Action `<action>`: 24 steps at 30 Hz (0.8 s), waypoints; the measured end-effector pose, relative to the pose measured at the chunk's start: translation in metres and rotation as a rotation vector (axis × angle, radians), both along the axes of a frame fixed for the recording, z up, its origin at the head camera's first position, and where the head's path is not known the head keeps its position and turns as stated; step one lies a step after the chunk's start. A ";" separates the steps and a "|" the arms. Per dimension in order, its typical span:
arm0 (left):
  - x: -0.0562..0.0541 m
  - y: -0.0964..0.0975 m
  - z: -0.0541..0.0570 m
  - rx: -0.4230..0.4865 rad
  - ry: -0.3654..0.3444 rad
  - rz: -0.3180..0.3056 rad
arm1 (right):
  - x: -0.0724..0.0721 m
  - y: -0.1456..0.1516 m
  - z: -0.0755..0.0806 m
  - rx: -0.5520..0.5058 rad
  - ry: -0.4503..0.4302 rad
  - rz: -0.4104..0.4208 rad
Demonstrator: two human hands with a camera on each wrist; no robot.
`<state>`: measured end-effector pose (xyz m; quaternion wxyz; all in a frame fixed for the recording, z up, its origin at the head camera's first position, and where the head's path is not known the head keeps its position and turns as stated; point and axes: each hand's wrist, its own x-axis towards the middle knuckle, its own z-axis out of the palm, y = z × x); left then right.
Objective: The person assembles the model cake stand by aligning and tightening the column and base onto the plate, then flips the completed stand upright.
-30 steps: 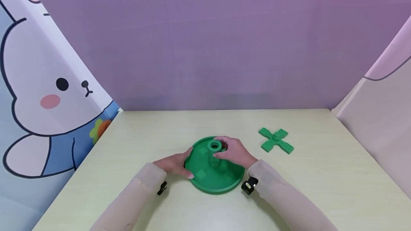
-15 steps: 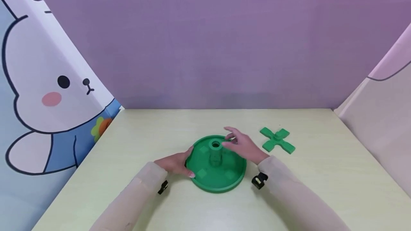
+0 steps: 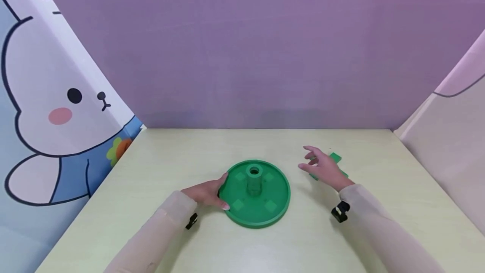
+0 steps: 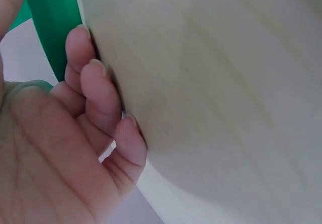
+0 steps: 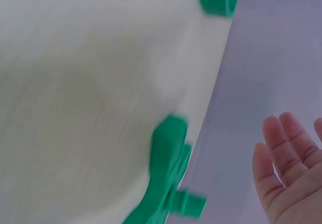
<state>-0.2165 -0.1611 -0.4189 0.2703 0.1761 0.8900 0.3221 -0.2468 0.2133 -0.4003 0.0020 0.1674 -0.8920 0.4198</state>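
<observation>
A round green plate (image 3: 242,218) with a raised rim lies on the table, a hollow green post (image 3: 254,184) standing upright at its centre. My left hand (image 3: 204,194) grips the plate's left edge between thumb and fingers. In the left wrist view the curled fingers of that hand (image 4: 60,143) rest on the tabletop beside the green rim (image 4: 53,27). Above a four-armed green cross piece (image 3: 335,157) hovers my right hand (image 3: 326,171), loosely spread and holding nothing. It hides most of the cross from the head camera; the right wrist view shows the cross's stub (image 5: 190,203).
The pale wooden table (image 3: 182,151) ends at a purple backdrop (image 3: 265,54). A rabbit-printed cloth (image 3: 45,96) hangs along the left side, and a pale cloth (image 3: 451,146) along the right. Each wrist carries a small black device (image 3: 340,212).
My right hand has let go of the post and moved right, over the cross piece. The left hand stays at the plate's edge. The post remains upright on the plate.
</observation>
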 end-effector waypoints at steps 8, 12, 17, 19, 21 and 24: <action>0.001 0.000 0.002 -0.002 -0.002 -0.001 | -0.006 0.040 -0.004 0.048 -0.042 -0.074; 0.001 0.001 0.001 -0.007 0.004 0.002 | -0.007 0.055 -0.008 0.092 -0.027 -0.082; 0.001 0.002 0.003 0.005 0.003 0.000 | -0.009 0.069 -0.013 0.111 -0.058 -0.106; 0.001 0.002 0.004 0.008 0.003 -0.002 | -0.011 0.073 -0.015 0.110 -0.071 -0.106; 0.001 0.002 0.004 0.010 0.002 -0.002 | -0.012 0.076 -0.017 0.114 -0.083 -0.104; -0.001 0.002 0.003 0.008 0.005 -0.003 | -0.014 0.081 -0.018 0.129 -0.099 -0.102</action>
